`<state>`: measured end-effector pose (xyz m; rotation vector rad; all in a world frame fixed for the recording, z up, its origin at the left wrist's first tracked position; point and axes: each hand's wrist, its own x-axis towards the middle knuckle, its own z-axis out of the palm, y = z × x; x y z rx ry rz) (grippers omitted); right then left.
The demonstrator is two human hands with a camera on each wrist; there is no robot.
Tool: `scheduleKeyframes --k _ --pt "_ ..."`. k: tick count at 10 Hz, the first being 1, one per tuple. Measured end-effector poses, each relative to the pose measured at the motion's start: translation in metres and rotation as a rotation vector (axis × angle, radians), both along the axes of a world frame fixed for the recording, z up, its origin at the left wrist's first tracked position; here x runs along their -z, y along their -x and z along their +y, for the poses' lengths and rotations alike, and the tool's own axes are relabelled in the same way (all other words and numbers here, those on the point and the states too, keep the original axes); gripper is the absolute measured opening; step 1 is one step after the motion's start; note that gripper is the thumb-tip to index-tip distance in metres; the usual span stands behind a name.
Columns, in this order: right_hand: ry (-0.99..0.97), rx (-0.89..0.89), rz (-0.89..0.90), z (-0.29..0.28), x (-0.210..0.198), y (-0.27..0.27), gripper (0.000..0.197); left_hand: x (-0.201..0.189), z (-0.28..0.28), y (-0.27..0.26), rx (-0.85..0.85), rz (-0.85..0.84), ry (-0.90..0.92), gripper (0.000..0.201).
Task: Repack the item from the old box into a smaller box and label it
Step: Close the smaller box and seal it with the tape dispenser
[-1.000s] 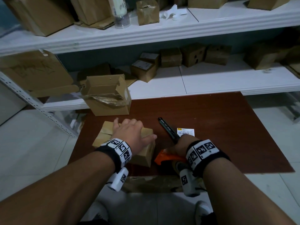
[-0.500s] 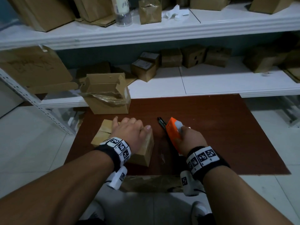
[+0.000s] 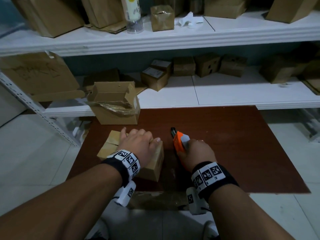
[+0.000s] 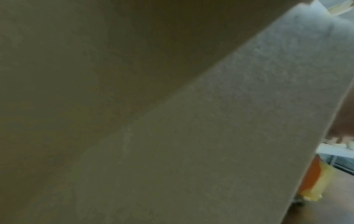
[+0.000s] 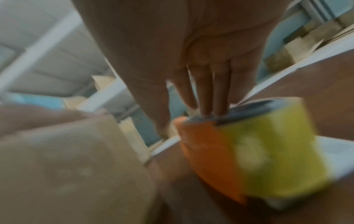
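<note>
On the brown board [image 3: 233, 153], just below the shelf [image 3: 225, 94], the small box [image 3: 155, 161] sits with its flaps down and the seam running across the top. The left hand [image 3: 138, 146] lies flat over it, fingers spread and pressing rather than curled round anything. The right hand [image 3: 197, 153] grips an orange tape dispenser [image 3: 179, 144], fingers wrapped over its top, held just beside the box on its right. The wrist view is blurred, so I can't tell how much tape is pulled free.

Behind, at the far left of the board, the old box [image 3: 117, 108] stands open with torn plastic at its mouth. I can't see the item; judging by the closed flaps, it is probably already inside the small box. A black pen [image 3: 173, 131] lies just beyond the dispenser. No label shows in these pictures; the right hand may be covering it.

Sealing looks like the step in hand. To do it well, the left hand should hold both flaps level and keep clear of the seam, sliding back as the tape comes. Start the tape on the near or far side wall, run it straight along the seam, and carry it down the opposite wall before cutting. Press it down afterwards, leaving a smooth face for the label. The main risk is the box skidding on the board, or a flap springing up under the tape.
</note>
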<state>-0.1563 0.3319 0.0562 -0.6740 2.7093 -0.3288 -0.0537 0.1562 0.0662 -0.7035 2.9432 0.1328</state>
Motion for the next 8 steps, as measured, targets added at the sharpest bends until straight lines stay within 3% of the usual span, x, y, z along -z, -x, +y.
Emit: scheduleKeyframes --k 1,3,4,5,6,7,8 --pt "0.281 0.038 0.092 -0.003 -0.012 -0.007 0.036 -0.001 0.002 0.004 -0.031 0.005 -0.018 0.052" --pt "0.752 0.000 -0.007 -0.020 -0.019 -0.031 0.038 -0.002 0.004 0.009 -0.096 0.084 -0.097 0.047" --pt "0.949 0.182 -0.392 -0.032 -0.016 -0.039 0.062 -0.002 -0.003 0.010 -0.171 0.206 -0.241 0.050" --pt "0.969 0.404 -0.743 -0.052 0.001 -0.041 0.100 -0.006 -0.017 0.008 -0.250 0.437 -0.501 0.069" --pt "0.925 0.535 -0.820 -0.065 0.006 -0.039 0.109 -0.027 -0.028 0.001 -0.428 0.794 -0.827 0.043" --pt "0.954 0.481 -0.724 -0.061 -0.042 -0.063 0.076 -0.045 -0.045 -0.018 -0.405 0.802 -0.695 0.040" --pt "0.972 0.375 -0.670 -0.069 -0.025 -0.061 0.065 -0.043 -0.061 -0.040 -0.463 0.615 -0.589 0.053"
